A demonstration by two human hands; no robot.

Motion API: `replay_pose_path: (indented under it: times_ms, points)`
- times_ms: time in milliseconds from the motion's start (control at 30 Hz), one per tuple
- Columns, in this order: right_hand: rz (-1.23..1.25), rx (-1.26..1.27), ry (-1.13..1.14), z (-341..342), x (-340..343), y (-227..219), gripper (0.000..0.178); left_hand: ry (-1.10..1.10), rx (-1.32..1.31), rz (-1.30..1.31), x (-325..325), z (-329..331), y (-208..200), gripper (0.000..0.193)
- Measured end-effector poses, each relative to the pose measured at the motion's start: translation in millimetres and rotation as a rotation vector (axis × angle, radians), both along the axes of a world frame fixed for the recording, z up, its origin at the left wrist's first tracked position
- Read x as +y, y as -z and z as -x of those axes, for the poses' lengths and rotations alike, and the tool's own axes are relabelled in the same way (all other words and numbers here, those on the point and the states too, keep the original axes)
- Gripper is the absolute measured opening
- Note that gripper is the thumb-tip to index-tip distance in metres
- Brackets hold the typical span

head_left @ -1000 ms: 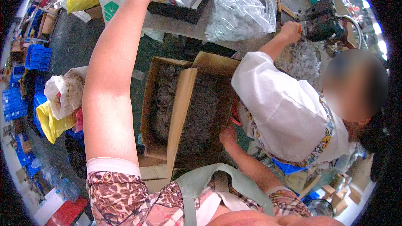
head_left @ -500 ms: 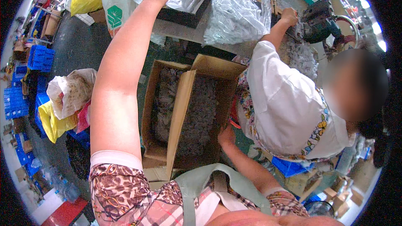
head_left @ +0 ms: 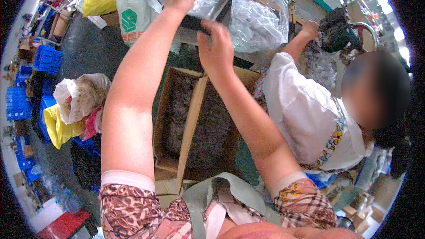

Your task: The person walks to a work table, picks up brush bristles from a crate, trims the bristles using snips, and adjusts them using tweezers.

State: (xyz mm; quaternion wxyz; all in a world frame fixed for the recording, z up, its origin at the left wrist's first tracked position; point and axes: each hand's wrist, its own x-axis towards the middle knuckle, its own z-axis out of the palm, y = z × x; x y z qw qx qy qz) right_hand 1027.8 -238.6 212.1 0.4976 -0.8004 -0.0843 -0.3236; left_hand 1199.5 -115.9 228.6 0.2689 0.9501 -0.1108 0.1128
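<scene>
My left hand (head_left: 180, 1) is at the far bench, closed at the edge of a clear plastic bag (head_left: 207, 1) that lies in a dark-sided tray (head_left: 195, 22); its fingertips are partly hidden. My right hand (head_left: 217, 46) is raised over the far end of a cardboard box, a little blurred, with thumb and fingers apart and nothing seen in them. Below my arms stands the open cardboard box (head_left: 191, 128), one flap upright across it. Many small greyish pieces (head_left: 208, 128) fill it, too dim to name.
A full clear bag of pale pieces (head_left: 259, 22) sits right of the tray. Close on my right, a co-worker in a white top (head_left: 305, 106) reaches to a dark machine (head_left: 338, 28). White bag (head_left: 133, 13) and yellow bag (head_left: 98, 1) stand far left; blue crates (head_left: 48, 59) line the left.
My right hand has risen from the box's right side to near the tray. My left hand has shifted slightly right and nearer, its fingers now reaching over the plastic. The view has shifted slightly.
</scene>
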Motion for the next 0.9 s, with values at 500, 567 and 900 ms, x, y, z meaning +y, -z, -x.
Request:
replay_pose_path:
  times_ms: [500,567,900]
  points:
    - [0.552,0.311,0.051,-148,-25,66,0.031,0.051,0.039,0.065,49,182,-86,0.036]
    - [0.502,0.165,0.13,-150,-35,76,0.028,0.046,0.127,0.063,65,216,-78,0.025]
    - [0.114,0.093,0.031,-82,14,-4,0.046,-0.244,0.129,0.38,93,324,-13,0.023]
